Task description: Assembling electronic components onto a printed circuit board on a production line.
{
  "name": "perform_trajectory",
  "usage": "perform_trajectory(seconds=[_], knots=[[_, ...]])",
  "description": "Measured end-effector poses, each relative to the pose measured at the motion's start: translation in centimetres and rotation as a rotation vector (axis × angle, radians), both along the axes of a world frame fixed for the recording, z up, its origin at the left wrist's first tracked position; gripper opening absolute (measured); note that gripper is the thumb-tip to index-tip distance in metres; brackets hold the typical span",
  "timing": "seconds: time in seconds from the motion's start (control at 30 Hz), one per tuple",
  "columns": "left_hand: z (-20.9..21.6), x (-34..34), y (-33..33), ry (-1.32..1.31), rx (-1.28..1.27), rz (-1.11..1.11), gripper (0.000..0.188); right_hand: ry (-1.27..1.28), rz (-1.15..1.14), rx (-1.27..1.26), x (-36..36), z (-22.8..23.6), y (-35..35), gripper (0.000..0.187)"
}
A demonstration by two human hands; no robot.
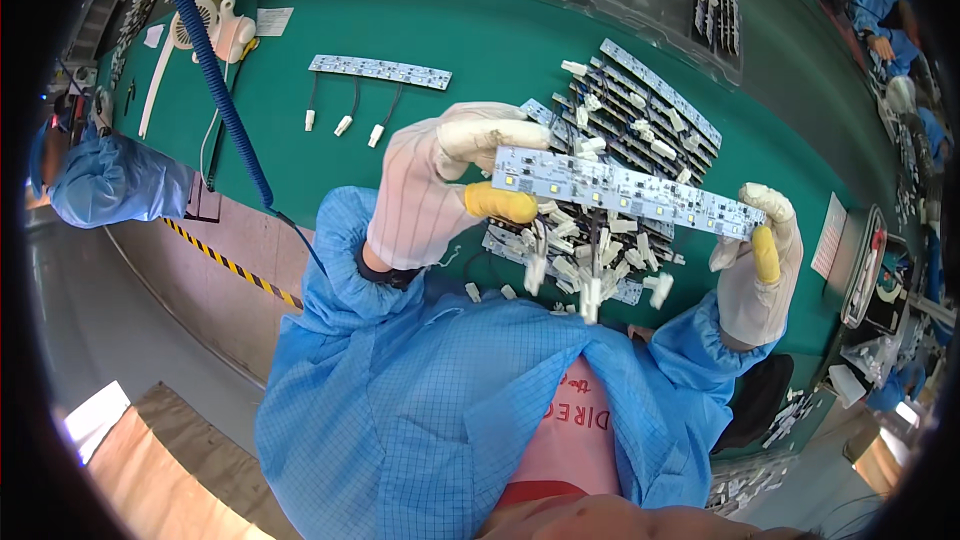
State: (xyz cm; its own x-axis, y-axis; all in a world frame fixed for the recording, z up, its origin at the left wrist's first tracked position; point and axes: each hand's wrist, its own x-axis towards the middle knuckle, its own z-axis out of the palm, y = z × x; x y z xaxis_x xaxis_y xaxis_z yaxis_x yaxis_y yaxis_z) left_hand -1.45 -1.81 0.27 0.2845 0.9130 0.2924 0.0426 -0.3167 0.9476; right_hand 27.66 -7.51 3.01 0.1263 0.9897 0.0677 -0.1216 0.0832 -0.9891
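Between my two gloved hands I hold up a long white LED circuit board (625, 190), tilted slightly down to the right. My left hand (450, 180) pinches its left end, with a yellow-covered thumb below and fingers behind. At the right end, my right hand (765, 260) grips the board's corner, its thumb also in yellow. Short wires with white connectors (592, 295) dangle from the board's lower edge. Behind and below lies a heap of similar boards (665, 105) with many white plugs, partly hidden by the held one.
A single board (380, 71) with three wired plugs lies on the green mat (400, 15) at left. A clear plastic tray (640, 25) of boards stands at the back. A blue coiled cord (225, 90) hangs at left, near a small white fan (232, 32). Other people work on both sides.
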Motion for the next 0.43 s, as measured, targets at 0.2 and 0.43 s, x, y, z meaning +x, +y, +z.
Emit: perform_trajectory(seconds=[0.2,0.43], knots=[[-0.5,-0.4,0.1,-0.004,-0.062,0.089,0.047,-0.072,0.031,-0.006,-0.3,0.4,0.0,0.045],[-0.7,-1.0,1.2,0.056,0.014,0.036,0.041,-0.048,0.101,-0.091,-0.3,1.5,-0.1,0.049]])
